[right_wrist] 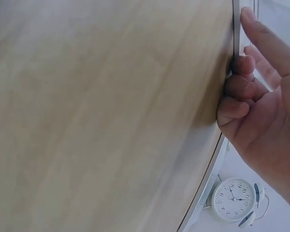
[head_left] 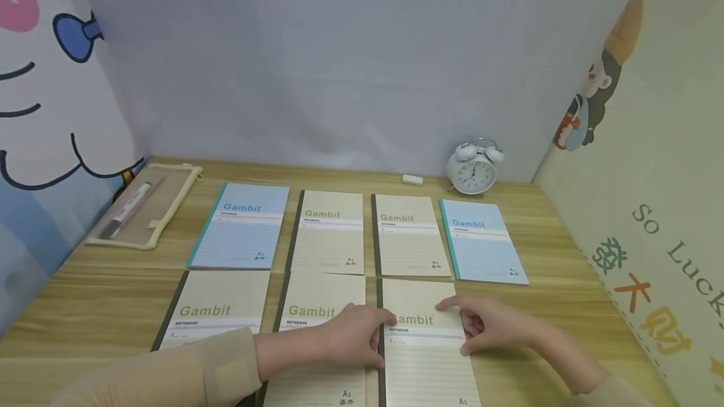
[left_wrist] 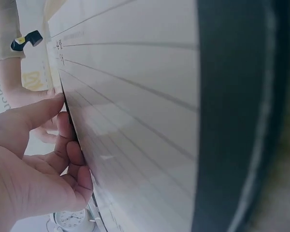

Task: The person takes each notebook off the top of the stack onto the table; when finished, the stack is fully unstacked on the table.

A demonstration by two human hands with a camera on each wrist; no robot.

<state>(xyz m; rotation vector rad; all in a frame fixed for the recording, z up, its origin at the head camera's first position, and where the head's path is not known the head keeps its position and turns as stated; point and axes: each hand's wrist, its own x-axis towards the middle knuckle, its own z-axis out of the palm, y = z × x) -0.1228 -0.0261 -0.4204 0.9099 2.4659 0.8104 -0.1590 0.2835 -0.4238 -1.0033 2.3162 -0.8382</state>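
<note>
A beige Gambit notebook (head_left: pixel 424 366) with a dark spine lies at the front right of the laid-out notebooks. My left hand (head_left: pixel 352 333) holds it at the spine side, index fingertip over the cover and thumb low on the edge. At the opposite edge my right hand (head_left: pixel 494 324) holds it, index finger reaching onto the cover and thumb at the side. The right wrist view shows this hand's other fingers (right_wrist: pixel 239 87) curled down by the wood. Under the left forearm, another beige notebook (head_left: pixel 325 375) is partly hidden.
Behind stand in a row a blue notebook (head_left: pixel 237 231), two beige notebooks (head_left: pixel 328 237) (head_left: pixel 410 240) and another blue notebook (head_left: pixel 486 250). A third beige one (head_left: pixel 223 294) lies front left. A pen pouch (head_left: pixel 170 206), white eraser (head_left: pixel 412 179) and alarm clock (head_left: pixel 474 171) sit farther back.
</note>
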